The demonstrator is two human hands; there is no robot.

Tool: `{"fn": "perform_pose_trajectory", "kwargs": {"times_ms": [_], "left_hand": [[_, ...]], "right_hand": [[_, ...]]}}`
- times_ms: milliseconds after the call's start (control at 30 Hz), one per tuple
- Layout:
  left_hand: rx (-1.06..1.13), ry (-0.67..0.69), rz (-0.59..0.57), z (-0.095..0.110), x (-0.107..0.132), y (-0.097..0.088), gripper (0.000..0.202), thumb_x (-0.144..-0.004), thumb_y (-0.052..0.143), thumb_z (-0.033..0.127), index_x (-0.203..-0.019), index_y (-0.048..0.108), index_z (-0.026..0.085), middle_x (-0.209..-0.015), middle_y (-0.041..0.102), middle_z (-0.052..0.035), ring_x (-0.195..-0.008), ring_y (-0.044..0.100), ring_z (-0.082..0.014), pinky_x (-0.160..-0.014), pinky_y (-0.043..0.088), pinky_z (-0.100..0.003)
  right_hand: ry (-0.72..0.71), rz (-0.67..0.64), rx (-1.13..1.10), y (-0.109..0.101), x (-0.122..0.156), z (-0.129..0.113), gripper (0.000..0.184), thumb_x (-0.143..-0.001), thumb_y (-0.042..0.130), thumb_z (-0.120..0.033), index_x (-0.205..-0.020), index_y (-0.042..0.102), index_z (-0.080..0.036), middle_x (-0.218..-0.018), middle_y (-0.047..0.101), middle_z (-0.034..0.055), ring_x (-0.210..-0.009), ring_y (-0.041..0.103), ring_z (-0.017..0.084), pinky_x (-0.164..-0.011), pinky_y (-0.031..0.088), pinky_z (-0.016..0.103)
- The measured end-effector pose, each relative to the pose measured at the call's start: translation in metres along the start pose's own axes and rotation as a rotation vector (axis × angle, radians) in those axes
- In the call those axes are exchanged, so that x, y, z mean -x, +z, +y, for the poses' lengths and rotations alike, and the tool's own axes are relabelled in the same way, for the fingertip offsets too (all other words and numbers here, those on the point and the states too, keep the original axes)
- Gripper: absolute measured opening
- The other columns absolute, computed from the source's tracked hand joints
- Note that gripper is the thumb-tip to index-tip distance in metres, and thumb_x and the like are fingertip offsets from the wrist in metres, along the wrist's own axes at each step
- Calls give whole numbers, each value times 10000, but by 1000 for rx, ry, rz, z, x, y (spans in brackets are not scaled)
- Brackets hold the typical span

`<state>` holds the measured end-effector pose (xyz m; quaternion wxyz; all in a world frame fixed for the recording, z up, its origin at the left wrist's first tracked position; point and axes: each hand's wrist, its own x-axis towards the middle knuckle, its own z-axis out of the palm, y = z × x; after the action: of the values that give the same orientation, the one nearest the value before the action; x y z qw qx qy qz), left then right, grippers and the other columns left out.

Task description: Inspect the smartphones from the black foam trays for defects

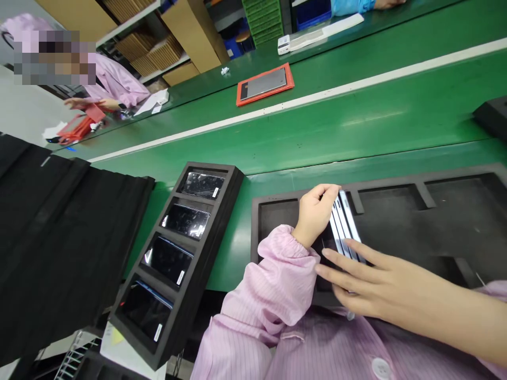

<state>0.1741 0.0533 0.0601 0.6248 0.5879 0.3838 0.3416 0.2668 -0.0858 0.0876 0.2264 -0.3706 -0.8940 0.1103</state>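
A small stack of several smartphones (345, 224) stands on edge over the black foam tray (390, 211) in front of me, pale side edges facing up. My left hand (317, 214) is closed around the far end of the stack, thumb and fingers wrapped over it. Stretched and spread, the fingers of my right hand (368, 279) lie against the near end of the phones, one fingertip on their edges. Its thumb is hidden. Part of the stack's lower side is covered by my hands.
Left of me, a foam tray (216, 253) holds several dark-screened phones. Black foam trays (51, 227) are piled farther left. Across the green bench (317, 137) lies a grey device on a red mat (291, 79). A co-worker in pink (114, 79) and a blue sleeve (350, 6) are beyond.
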Motion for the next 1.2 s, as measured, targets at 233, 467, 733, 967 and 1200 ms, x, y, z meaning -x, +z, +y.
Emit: {"fn": "perform_pose_trajectory", "kwargs": {"times_ms": [233, 467, 733, 967, 1200], "left_hand": [[169, 220, -13, 18, 16, -16, 397, -847, 517, 547, -853, 682, 186, -1004, 702, -67, -1041, 618, -211, -976, 445, -377], [-84, 747, -20, 12, 77, -21, 860, -538, 671, 757, -1174, 502, 203, -1115, 614, -137, -1032, 609, -290, -927, 487, -449], [-190, 813, -28, -20, 89, -23, 246, -854, 560, 392, -1043, 475, 259, -899, 640, -52, -855, 664, -189, -762, 562, -367], [-274, 898, -18, -8, 92, -22, 201, -892, 516, 386, -1045, 455, 271, -861, 650, -26, -812, 690, -184, -763, 565, -378], [-240, 938, 45, -14, 94, -21, 144, -909, 505, 360, -993, 496, 242, -855, 661, -22, -829, 686, -154, -804, 554, -325]], "right_hand": [[0, 183, -112, -37, -8, 17, 286, -903, 480, -176, -1140, 584, -298, -1082, 695, 40, -1053, 631, 227, -1043, 419, 471], [447, 689, -436, -42, -16, -15, 280, -783, 706, -457, -980, 576, -306, -921, 690, 52, -909, 672, 266, -759, 590, 382], [305, 673, -502, -12, -17, -25, 258, -851, 646, -378, -1052, 502, -302, -902, 641, 40, -878, 649, 209, -742, 571, 321], [257, 650, -495, -8, -7, -27, 298, -862, 630, -367, -1114, 478, -319, -928, 636, 45, -885, 642, 215, -762, 567, 347], [212, 629, -461, -6, -4, -28, 269, -911, 553, -399, -1138, 446, -299, -932, 622, 51, -912, 627, 188, -791, 561, 316]]}}
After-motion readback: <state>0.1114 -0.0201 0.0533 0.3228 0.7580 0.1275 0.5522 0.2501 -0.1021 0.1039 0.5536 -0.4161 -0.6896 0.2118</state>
